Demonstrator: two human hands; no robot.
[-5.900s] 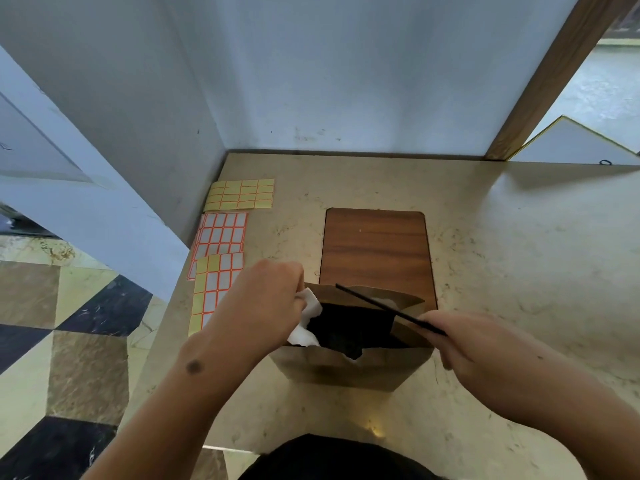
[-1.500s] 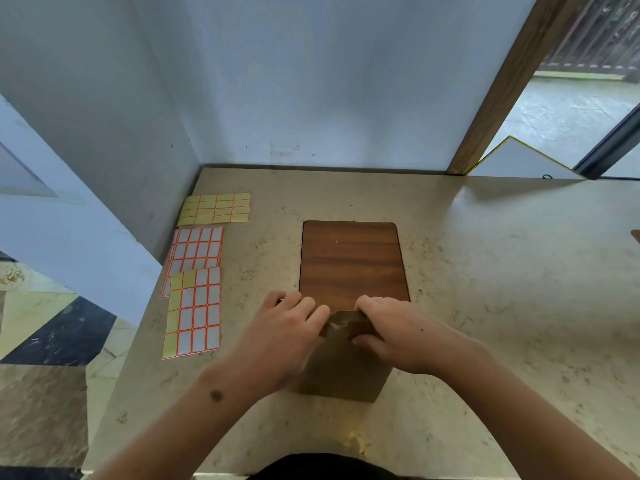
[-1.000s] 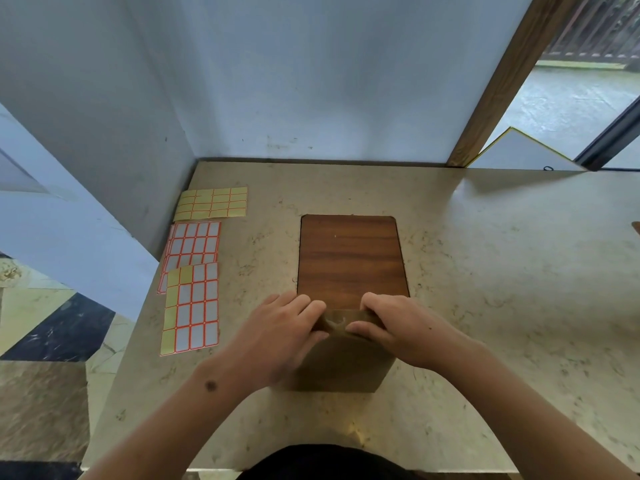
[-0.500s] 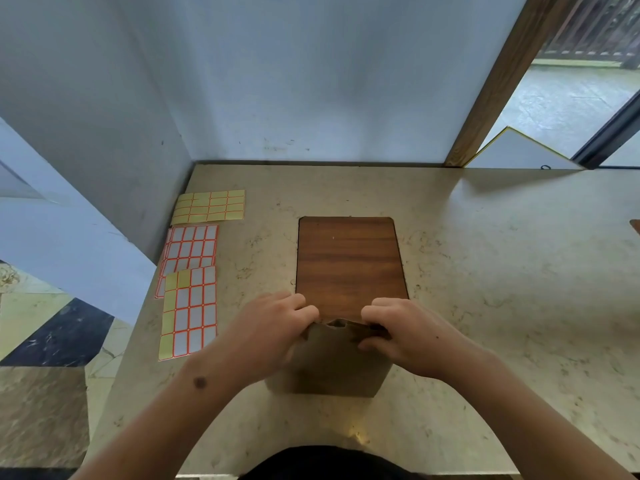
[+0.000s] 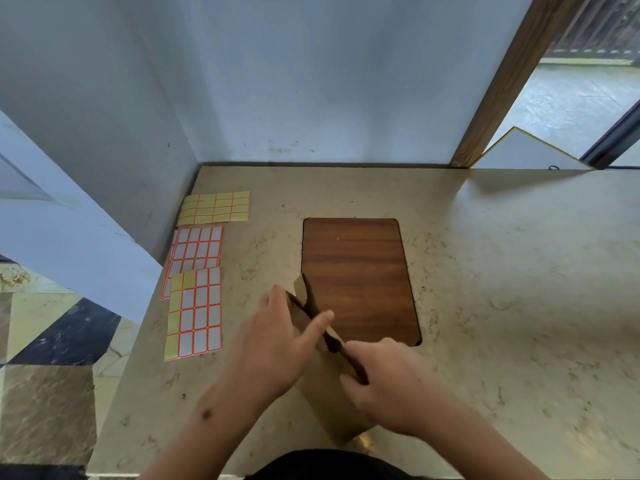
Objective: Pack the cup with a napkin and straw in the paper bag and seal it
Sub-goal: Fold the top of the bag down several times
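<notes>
The brown paper bag (image 5: 323, 393) stood on the beige marbled worktop (image 5: 502, 289), just in front of the dark wooden rectangular board (image 5: 356, 271), with its mouth pressed flat into a diagonal ridge. The left hand (image 5: 273, 348) lay against the bag's left face with fingers straight, the forefinger stretched along the flattened top, seemingly to steady the paper and hold the crease in line. The right hand (image 5: 388, 379) pinched the near end of that ridge between curled fingers and thumb, probably so the closed edge could be folded over without springing open. The far corner of the ridge stuck up free, not yet pressed down.

Cup, napkin and straw were out of sight; presumably they sat inside the bag, though nothing showed that directly. The packing looked done, and the seal itself not yet made.

Three label sheets lay in a column by the left wall, likely kept within reach for sealing: one yellow sheet (image 5: 214, 207) farthest off, one white sheet with orange grid lines (image 5: 195, 247) in the middle, and one partly used sheet (image 5: 194, 313) nearest, overlapping the middle one. There was one bag, one board and two hands at work.
</notes>
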